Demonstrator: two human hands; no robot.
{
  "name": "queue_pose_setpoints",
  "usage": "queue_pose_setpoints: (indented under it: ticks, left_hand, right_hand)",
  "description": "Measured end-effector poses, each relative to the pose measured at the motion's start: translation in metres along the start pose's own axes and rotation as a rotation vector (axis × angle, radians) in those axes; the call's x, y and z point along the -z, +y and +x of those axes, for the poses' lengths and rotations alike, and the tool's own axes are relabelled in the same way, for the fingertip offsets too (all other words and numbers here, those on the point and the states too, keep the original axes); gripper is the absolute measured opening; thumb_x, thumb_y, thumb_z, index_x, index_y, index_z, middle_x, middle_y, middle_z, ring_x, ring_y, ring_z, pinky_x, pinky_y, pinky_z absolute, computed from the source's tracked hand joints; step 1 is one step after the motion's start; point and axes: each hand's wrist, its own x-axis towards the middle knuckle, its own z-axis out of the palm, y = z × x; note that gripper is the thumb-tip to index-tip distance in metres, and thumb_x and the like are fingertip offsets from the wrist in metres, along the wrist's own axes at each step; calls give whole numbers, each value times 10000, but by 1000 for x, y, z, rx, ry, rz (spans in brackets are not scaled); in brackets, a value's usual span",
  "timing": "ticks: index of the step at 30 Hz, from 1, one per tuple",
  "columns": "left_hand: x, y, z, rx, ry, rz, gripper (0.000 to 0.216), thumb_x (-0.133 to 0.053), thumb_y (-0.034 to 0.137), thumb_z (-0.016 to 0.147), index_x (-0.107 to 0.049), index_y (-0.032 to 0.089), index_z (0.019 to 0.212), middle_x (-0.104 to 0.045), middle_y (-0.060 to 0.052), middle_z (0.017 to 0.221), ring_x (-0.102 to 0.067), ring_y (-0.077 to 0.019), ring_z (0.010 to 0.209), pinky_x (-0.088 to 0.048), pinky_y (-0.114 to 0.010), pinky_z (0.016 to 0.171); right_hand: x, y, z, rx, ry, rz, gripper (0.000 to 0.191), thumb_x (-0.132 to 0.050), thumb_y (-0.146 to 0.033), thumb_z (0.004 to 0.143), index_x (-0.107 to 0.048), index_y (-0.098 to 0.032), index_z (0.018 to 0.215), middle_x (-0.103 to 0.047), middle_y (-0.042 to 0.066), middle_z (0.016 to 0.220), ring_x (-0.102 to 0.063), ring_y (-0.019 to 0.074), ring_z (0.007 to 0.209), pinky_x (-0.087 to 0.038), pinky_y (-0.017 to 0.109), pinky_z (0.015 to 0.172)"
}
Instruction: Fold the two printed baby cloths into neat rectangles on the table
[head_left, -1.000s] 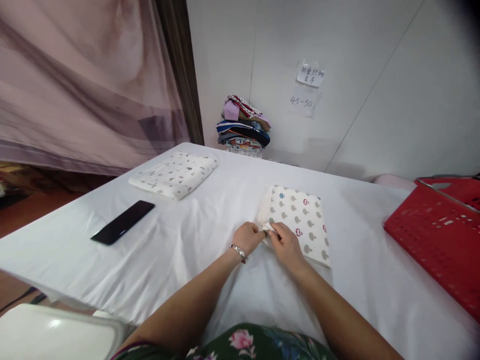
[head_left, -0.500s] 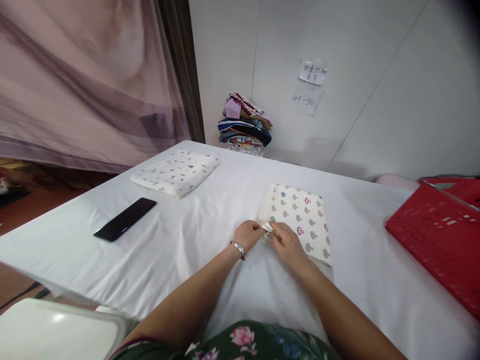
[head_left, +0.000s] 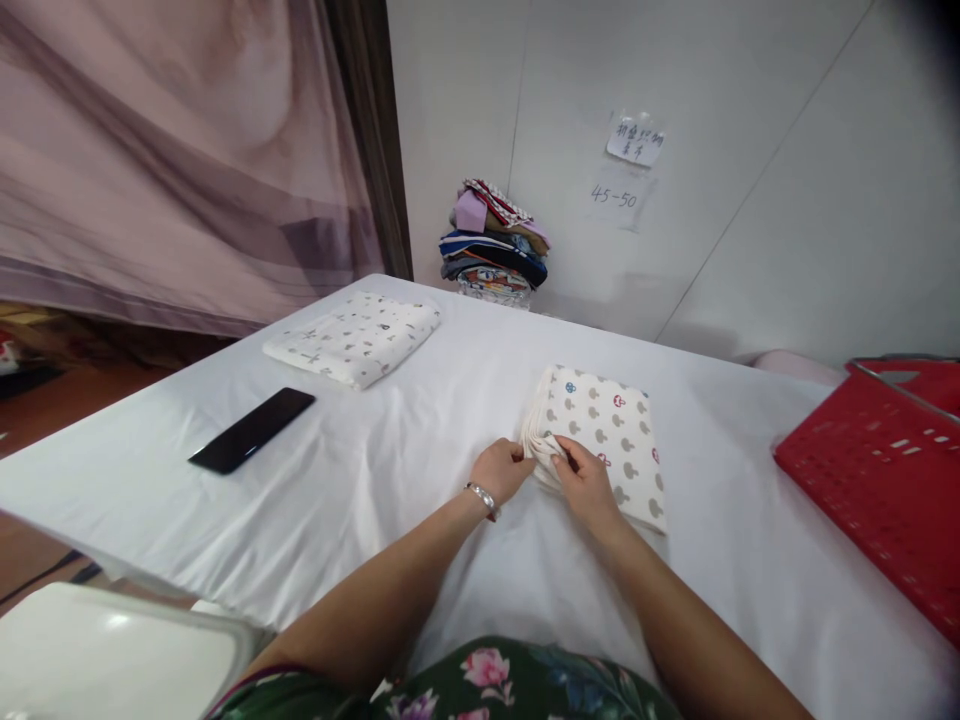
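A folded cream cloth with a mushroom print (head_left: 609,432) lies on the white table (head_left: 390,480) in front of me. My left hand (head_left: 501,470), with a bracelet on its wrist, pinches the cloth's near left corner. My right hand (head_left: 585,480) is closed on the same corner from the other side, with a fold of the layers lifted between its fingers.
A second folded printed cloth (head_left: 354,337) lies at the table's far left, with a black phone (head_left: 252,430) nearer me. A red basket (head_left: 877,480) sits at the right edge. Folded clothes are stacked (head_left: 495,245) against the wall. A white chair back (head_left: 112,650) shows at lower left.
My right hand has slid a little further onto the cloth's corner and raised a fold of its layers. The left hand has kept its pinch.
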Motion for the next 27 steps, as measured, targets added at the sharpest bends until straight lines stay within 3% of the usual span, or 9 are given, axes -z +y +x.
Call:
queue_pose_setpoints:
  ticks: [6, 12, 19, 23, 27]
  left_hand:
    - [1, -2, 3, 65, -42, -63, 147, -496, 264, 619, -462, 178, 504, -408, 40, 503, -404, -102, 520, -273, -227, 491]
    - [-1, -8, 5, 109, -62, -192, 149, -528, 314, 616, -525, 172, 569, -425, 51, 507, -412, -104, 535, -294, -225, 513]
    - [-1, -13, 6, 75, -114, -321, 284, -567, 437, 612, -585, 154, 627, -445, 52, 538, -424, -110, 571, -311, -227, 535]
    - [0, -9, 2, 66, -107, -287, 351, -592, 498, 592, -581, 152, 645, -466, 49, 560, -433, -111, 573, -317, -230, 532]
    - [0, -2, -3, 63, -70, -202, 381, -597, 538, 585, -554, 163, 638, -485, 42, 578, -449, -117, 583, -314, -231, 523]
  right_hand:
    - [-3, 2, -3, 21, 92, -48, 333, -472, -315, 801, -585, -168, 1078, -647, 51, 905, -559, 159, 691, -465, 301, 660]
    - [-4, -3, -6, 234, -42, -210, 363, -416, -203, 810, -557, -212, 1144, -626, 61, 1020, -569, 187, 910, -448, 343, 819]
    - [-3, -1, -4, 76, -29, -76, 349, -486, -230, 761, -595, -216, 1092, -645, 45, 1026, -593, 195, 895, -463, 365, 827]
    - [-4, 1, -2, -57, -45, 37, 335, -524, -252, 739, -611, -206, 1059, -665, 38, 967, -609, 186, 830, -481, 342, 776]
    - [-4, -1, -2, -78, -68, 95, 314, -535, -263, 736, -623, -207, 1032, -668, 34, 972, -610, 183, 845, -475, 332, 786]
